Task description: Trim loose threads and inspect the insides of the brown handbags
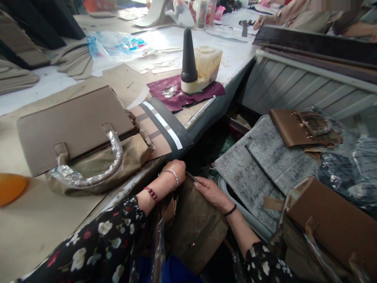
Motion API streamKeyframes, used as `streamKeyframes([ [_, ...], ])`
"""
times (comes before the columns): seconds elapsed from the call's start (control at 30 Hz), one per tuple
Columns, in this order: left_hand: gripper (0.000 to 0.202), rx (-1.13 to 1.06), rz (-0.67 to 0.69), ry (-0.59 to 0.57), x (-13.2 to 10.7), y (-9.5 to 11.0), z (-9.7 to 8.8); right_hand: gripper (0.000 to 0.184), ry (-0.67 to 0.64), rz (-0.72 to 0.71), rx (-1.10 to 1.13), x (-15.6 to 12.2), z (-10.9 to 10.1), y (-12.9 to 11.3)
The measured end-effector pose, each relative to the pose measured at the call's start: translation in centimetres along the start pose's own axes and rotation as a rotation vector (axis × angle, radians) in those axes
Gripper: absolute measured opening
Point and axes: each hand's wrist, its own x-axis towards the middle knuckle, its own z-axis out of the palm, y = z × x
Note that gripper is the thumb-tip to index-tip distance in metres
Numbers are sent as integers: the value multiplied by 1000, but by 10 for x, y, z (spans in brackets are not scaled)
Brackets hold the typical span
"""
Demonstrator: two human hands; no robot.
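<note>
Below the table's edge, over my lap, hangs an olive-brown bag lining (194,220) with a zipped pocket in it. My left hand (174,173) is closed at the lining's top edge, its fingertips mostly hidden. From the other side my right hand (210,191) pinches the same edge between thumb and fingers. A plastic-wrapped bag handle (158,251) hangs beside the lining at the lower left. Up on the table, left of my hands, lies a taupe handbag (76,125) with its wrapped handle and lining spread out.
A black cone-topped glue pot (189,59) and a stained plastic tub (208,63) stand on a maroon scrap (165,92). Brown bags (332,220) lie at the right, near a grey board (265,157). Another person's hand (263,20) shows at the far right.
</note>
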Motion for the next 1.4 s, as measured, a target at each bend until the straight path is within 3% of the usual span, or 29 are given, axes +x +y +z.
streamKeyframes([
  [0.17, 26, -5, -33, -25, 5, -1, 1, 41, -19, 105, 166, 3, 0, 1],
  [0.33, 26, -10, -28, -35, 6, 0, 0, 35, 5, 165, 146, 9, -1, -3],
  [0.57, 26, -7, 4, -28, 6, -4, -4, 30, 50, 240, 4, 24, 3, -10],
  [0.9, 26, 11, 60, 1, 3, -5, -2, 23, 75, 244, -371, 39, 4, -18],
  [1.1, 26, 32, 303, 80, -31, 2, -3, 23, 192, 240, -607, 29, -2, -13],
  [1.2, 58, -1, 461, 154, -59, 3, -6, 23, 240, 232, -681, 17, -3, -18],
  [1.3, 91, -101, 342, 174, -87, -3, -9, 25, 279, 215, -752, 4, -1, -31],
  [1.4, 92, -356, 186, 83, -114, -16, -10, 28, 318, 197, -827, -7, 3, -46],
])
